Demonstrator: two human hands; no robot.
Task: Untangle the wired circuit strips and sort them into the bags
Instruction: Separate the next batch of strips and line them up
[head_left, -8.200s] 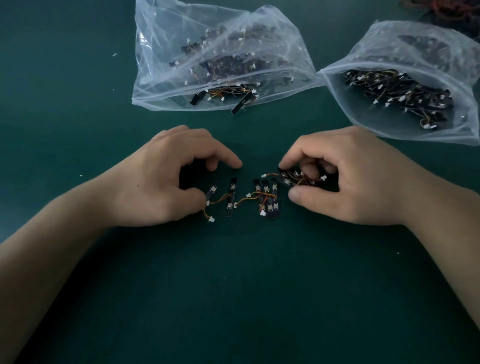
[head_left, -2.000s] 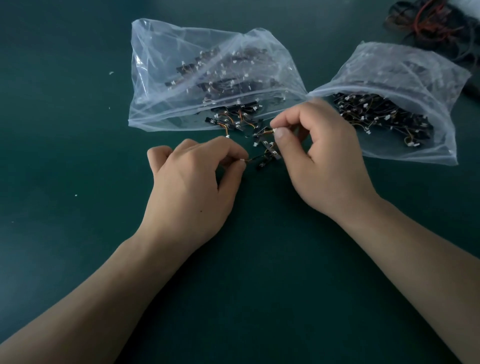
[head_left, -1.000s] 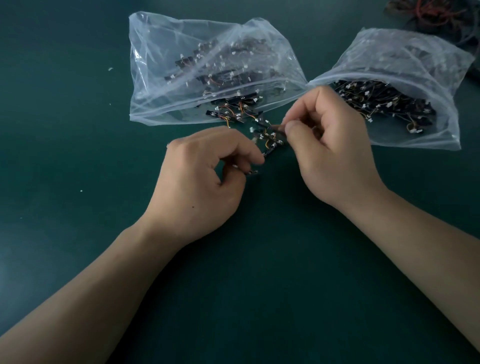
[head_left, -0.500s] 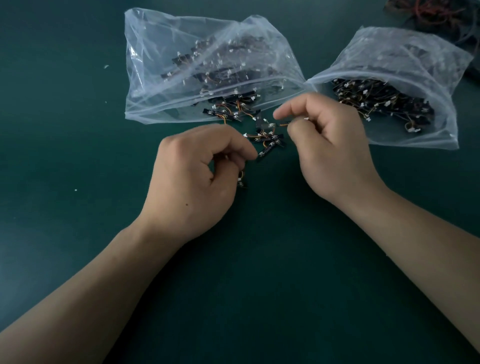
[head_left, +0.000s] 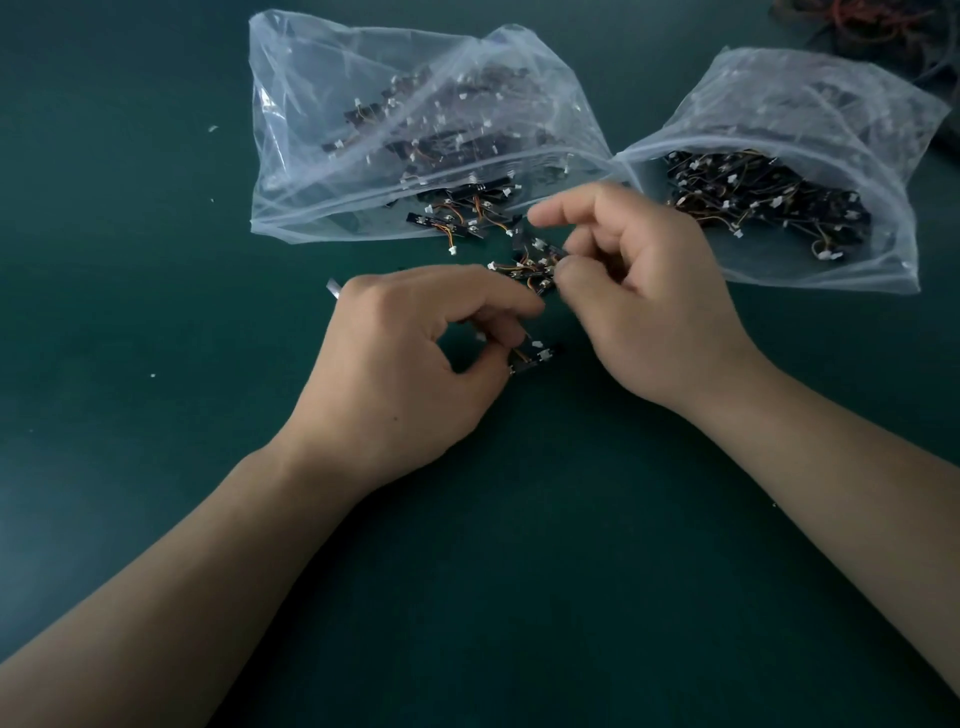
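Untangling is in hand: the left grip (head_left: 410, 358) pinches one strip (head_left: 535, 358), seemingly freed, low over the counter (head_left: 156, 467). The right grip (head_left: 649, 296) pinches the tangled cluster (head_left: 530, 267) (just before the left bag (head_left: 363, 104)). Next, likely: bag that strip without snagging wires.
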